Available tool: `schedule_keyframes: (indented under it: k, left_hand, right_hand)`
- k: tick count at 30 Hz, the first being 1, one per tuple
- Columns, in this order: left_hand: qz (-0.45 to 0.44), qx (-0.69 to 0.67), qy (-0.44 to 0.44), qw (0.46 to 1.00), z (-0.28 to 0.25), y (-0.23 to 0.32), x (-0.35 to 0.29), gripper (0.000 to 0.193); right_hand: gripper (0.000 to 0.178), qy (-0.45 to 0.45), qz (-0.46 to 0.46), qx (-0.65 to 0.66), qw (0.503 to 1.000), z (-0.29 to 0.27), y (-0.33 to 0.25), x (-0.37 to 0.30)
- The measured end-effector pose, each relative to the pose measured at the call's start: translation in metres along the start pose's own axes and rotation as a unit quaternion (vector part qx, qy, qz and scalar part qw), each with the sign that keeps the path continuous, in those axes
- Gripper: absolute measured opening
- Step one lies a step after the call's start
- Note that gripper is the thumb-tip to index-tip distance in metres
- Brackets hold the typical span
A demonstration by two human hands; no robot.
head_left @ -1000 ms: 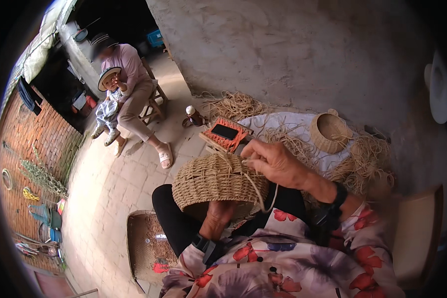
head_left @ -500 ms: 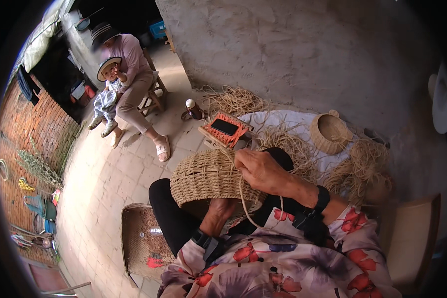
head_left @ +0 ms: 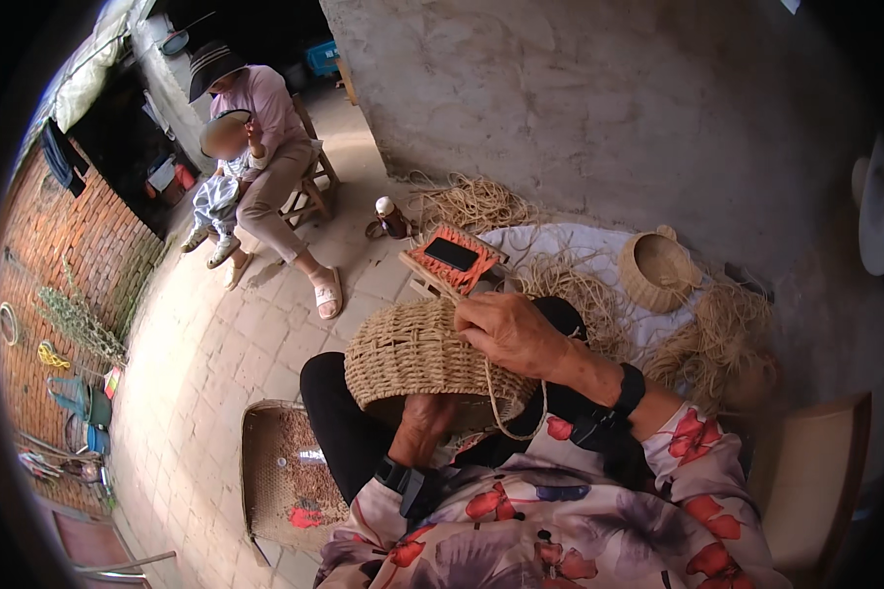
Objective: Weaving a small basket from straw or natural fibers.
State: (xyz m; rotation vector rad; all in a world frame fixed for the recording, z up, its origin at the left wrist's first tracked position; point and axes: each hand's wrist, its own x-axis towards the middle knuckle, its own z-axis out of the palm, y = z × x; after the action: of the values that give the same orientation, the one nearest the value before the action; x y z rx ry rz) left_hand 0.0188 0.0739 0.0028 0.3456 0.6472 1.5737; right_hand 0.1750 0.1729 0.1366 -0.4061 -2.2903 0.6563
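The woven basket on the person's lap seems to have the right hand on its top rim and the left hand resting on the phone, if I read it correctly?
Not quite. The head view shows the left hand under the woven basket, supporting it, not touching the phone, which lies apart on an orange stand. The right hand is on the top rim, as you said.

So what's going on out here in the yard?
A person in a flowered shirt is weaving a straw basket on their lap. The left hand props it from underneath, and the right hand works at its upper edge, a strand of cord looping down from it. A finished small basket and loose straw lie ahead. Another person sits on a stool nearby.
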Motion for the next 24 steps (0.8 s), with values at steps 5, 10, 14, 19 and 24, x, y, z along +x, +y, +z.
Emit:
schedule_keyframes:
  k: [5,10,14,19,24]
  left_hand:
    - [0.007,0.013,-0.009,1.0,-0.002,-0.004,0.002,0.049]
    - [0.004,-0.022,-0.023,0.999,0.007,-0.004,0.001,0.053]
    - [0.017,-0.007,-0.023,1.0,0.008,-0.006,0.0,0.055]
    - [0.0,-0.023,-0.029,0.999,0.003,-0.005,0.0,0.054]
    - [0.003,-0.039,-0.024,0.999,0.015,0.001,-0.003,0.047]
  right_hand:
    - [0.009,-0.061,0.008,0.03,0.998,-0.007,0.004,0.007]
    - [0.01,-0.15,0.01,-0.012,0.989,-0.014,0.002,0.02]
    - [0.011,-0.118,0.004,-0.063,0.991,-0.007,-0.002,0.019]
    - [0.012,-0.086,0.019,-0.046,0.995,0.001,0.001,0.014]
    - [0.012,-0.052,-0.042,-0.043,0.997,0.003,0.002,0.01]
